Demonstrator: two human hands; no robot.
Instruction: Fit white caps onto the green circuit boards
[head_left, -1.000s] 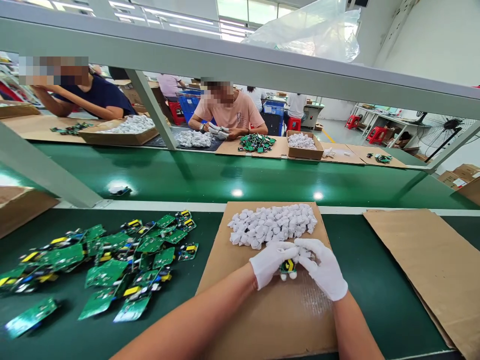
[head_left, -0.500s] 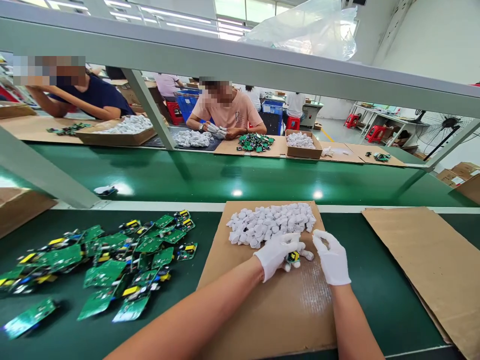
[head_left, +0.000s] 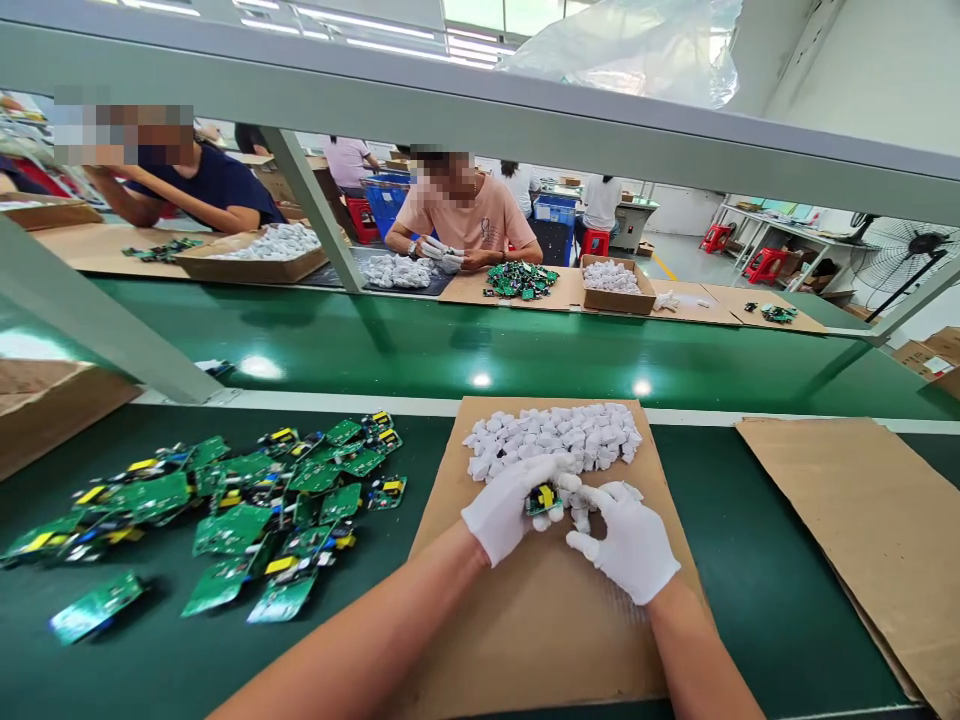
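In a white glove, my left hand (head_left: 517, 500) is wrapped round a small circuit board (head_left: 543, 499) with a yellow part on it. A white piece (head_left: 581, 508) hangs between the two hands, beside the board. My right hand (head_left: 626, 538), also gloved, is just right of that piece, its thumb and fingers apart; whether its fingertips touch the piece is unclear. Both hands are over a cardboard sheet (head_left: 525, 640). Behind them lies a pile of white pieces (head_left: 555, 437). Many green circuit boards (head_left: 232, 528) are heaped on the left.
A second cardboard sheet (head_left: 862, 530) lies at the right. At the far left stands a cardboard box (head_left: 60, 410). A shelf frame (head_left: 480, 95) crosses above. Across the green belt (head_left: 420, 345), a person (head_left: 480, 215) with gloved fingers sits near more boards and white pieces.
My left hand has moved left and turned, showing more of the board. My right hand has come left and lower, toward the white piece. The whole view has shifted slightly.
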